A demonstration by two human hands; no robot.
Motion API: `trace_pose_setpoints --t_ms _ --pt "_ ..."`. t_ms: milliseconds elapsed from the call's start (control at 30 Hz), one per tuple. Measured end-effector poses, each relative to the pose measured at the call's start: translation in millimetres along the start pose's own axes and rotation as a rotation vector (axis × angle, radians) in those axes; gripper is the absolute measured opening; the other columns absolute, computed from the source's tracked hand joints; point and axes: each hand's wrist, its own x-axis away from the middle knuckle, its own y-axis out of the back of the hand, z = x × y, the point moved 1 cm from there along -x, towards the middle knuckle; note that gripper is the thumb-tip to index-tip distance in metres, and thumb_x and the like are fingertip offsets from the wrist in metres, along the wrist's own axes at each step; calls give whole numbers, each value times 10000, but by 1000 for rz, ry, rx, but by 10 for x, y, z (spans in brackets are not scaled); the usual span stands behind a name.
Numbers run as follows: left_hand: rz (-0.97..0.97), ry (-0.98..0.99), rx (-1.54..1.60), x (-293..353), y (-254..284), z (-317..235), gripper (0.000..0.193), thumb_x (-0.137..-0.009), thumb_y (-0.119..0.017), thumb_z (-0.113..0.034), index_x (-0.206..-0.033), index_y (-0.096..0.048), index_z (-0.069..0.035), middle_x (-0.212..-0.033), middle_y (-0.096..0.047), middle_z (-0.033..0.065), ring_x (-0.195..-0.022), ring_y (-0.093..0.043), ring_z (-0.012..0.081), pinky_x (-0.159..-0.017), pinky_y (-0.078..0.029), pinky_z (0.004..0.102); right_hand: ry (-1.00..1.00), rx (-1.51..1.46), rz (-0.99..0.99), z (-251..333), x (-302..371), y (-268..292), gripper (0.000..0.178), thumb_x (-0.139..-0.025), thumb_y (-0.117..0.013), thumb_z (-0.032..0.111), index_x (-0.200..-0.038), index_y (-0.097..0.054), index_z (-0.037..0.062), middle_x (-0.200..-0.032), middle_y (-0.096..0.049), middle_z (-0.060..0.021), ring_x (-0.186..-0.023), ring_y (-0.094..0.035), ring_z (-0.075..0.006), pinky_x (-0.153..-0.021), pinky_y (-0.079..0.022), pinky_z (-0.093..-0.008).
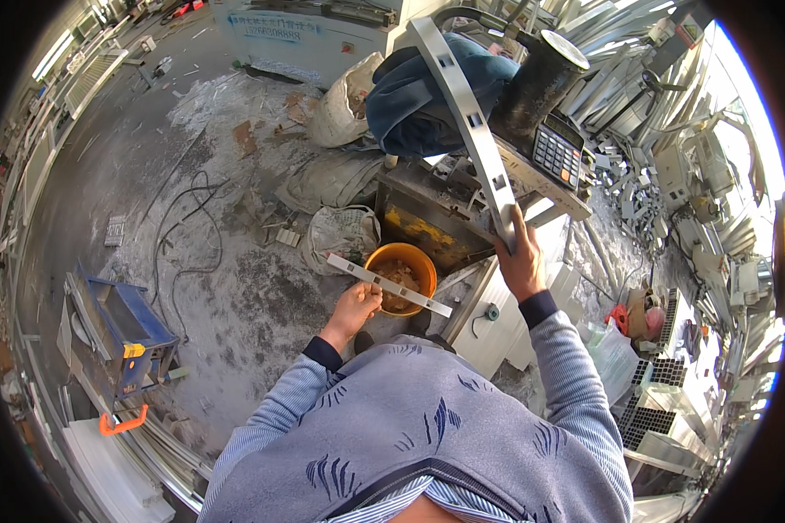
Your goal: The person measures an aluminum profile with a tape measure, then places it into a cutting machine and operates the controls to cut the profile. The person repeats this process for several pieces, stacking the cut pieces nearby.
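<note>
My left hand (354,311) pinches a short, pale slotted metal strip (415,296) near its middle. That strip lies across the view above an orange bucket (426,261) with scraps in it. With my right hand (522,264) I grip the near end of a long silver metal profile (473,118), which has several rectangular slots along one face. The profile slants up and away to the left, past a workbench (541,179) and in front of a dark blue cloth bundle (392,109). Part of my right hand's fingers is hidden by the profile.
A calculator (557,154) and a black cylinder (532,91) stand on the bench. White sacks (338,109) sit on the dusty floor beyond the bucket. A blue machine stand (131,327) is at left, near loose cables (170,248). Metal offcuts (632,192) pile up at right.
</note>
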Motion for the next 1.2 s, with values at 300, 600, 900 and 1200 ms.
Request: trace_pose_setpoints --t_ms 300,600,900,1200 --pt "46 58 -68 -163 -31 65 203 -963 -645 -141 -1132 -632 -30 -958 -651 8 -804 -615 92 -671 -477 248 -165 1 84 -272 1106 130 815 -861 -775 112 -1583 -404 180 -1048 -583 -183 -801 -673 -397 -707 -572 -486" --pt "100 120 -119 -297 74 92 167 -996 -634 -144 -1143 -633 -65 -968 -664 -3 -820 -661 100 -690 -520 242 -240 -137 53 -155 1414 144 849 -740 -742 15 -1537 -477 141 -1083 -646 -204 -886 -674 -399 -786 -565 -467" --pt "46 167 -76 -137 269 108 214 -989 -658 -187 -1159 -642 -57 -955 -664 -10 -811 -645 91 -697 -504 241 -582 -770 232 -3 1378 402 840 -751 -702 -2 -1555 -467 57 -1166 -701 -79 -887 -631 -98 -772 -549 -280" --pt "-7 204 -62 85 454 308 217 -997 -653 -199 -1167 -642 -65 -990 -661 3 -825 -650 98 -690 -507 246 -704 -1321 530 76 1423 521 692 -757 -734 350 -1307 -592 -46 -1085 -701 -158 -930 -700 -240 -888 -576 -384"
